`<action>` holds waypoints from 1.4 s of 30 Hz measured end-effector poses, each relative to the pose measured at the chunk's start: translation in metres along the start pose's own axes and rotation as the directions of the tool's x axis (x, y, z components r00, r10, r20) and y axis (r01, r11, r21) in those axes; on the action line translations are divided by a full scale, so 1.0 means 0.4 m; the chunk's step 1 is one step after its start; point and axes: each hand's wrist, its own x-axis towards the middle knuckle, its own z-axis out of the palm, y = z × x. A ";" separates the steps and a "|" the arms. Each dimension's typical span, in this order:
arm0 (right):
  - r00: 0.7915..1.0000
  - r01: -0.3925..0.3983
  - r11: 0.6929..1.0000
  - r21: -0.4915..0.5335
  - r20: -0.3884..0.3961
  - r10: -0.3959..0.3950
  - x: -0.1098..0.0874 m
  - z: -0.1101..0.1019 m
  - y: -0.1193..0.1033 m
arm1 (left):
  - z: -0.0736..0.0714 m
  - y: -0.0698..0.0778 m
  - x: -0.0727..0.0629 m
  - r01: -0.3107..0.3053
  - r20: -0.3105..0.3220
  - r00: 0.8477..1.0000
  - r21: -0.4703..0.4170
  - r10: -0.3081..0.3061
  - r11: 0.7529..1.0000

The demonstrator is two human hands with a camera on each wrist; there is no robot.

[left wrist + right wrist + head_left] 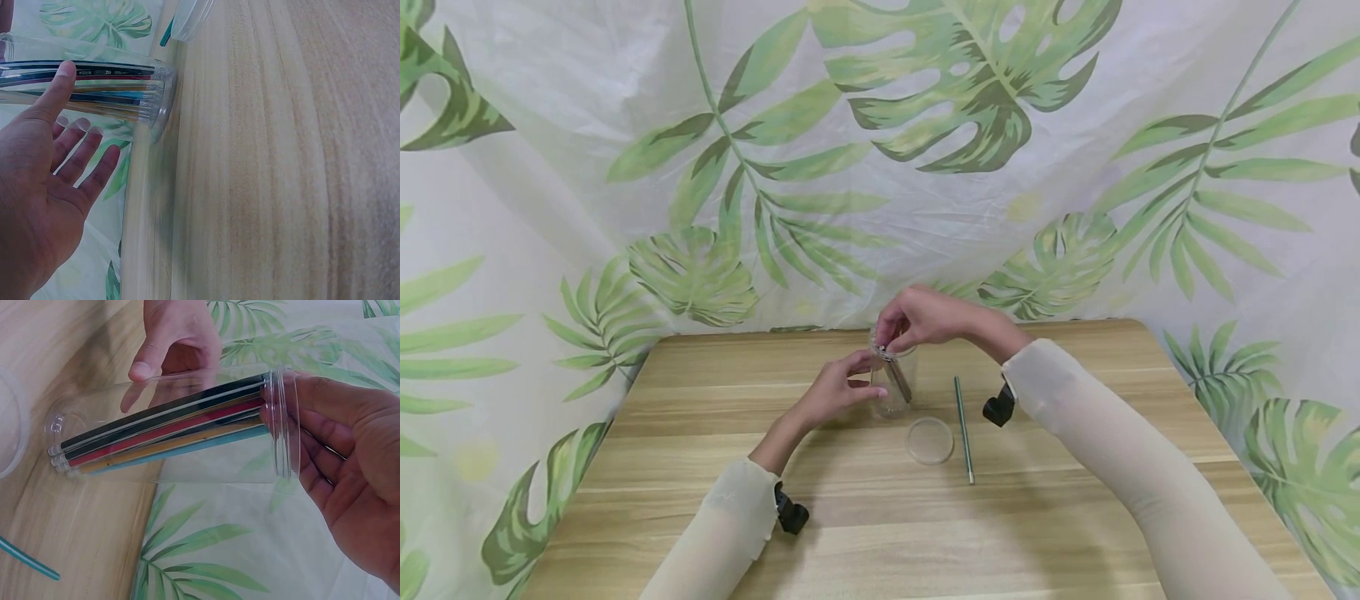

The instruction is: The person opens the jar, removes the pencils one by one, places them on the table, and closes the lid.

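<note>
A clear plastic jar (891,409) stands on the table, with several pencils (169,430) in black, red, yellow and blue leaning together inside it. My left hand (833,390) holds the jar's side, thumb on one face and fingers around the other. From above, my right hand (928,315) reaches to the jar's mouth and pinches the upper ends of the pencils; its fingertips are partly hidden behind the rim. In the left wrist view, the pencils' lower ends rest near the jar's base.
A round clear lid (929,441) lies flat on the wooden table (865,533) just in front of the jar. To its right lies a single green pencil (964,429). A leaf-patterned cloth (790,250) hangs behind the table's far edge.
</note>
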 end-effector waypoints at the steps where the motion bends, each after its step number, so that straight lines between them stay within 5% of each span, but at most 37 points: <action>1: 1.000 -0.002 1.000 0.002 0.001 0.002 0.001 0.000 0.000 | 0.000 0.000 0.000 -0.002 0.001 1.000 -0.003 0.002 1.000; 19: 1.000 0.018 1.000 0.017 -0.015 -0.018 -0.002 0.006 0.000 | -0.003 0.006 -0.005 0.013 0.007 1.000 -0.008 -0.013 1.000; 28: 0.995 0.034 0.999 0.032 -0.091 -0.031 -0.011 0.005 0.009 | -0.003 0.007 -0.005 0.020 0.010 1.000 -0.003 -0.020 1.000; 42: 0.972 0.073 0.970 0.231 -0.234 -0.017 -0.028 0.006 0.028 | 0.000 0.007 -0.004 0.009 0.001 1.000 -0.011 -0.009 1.000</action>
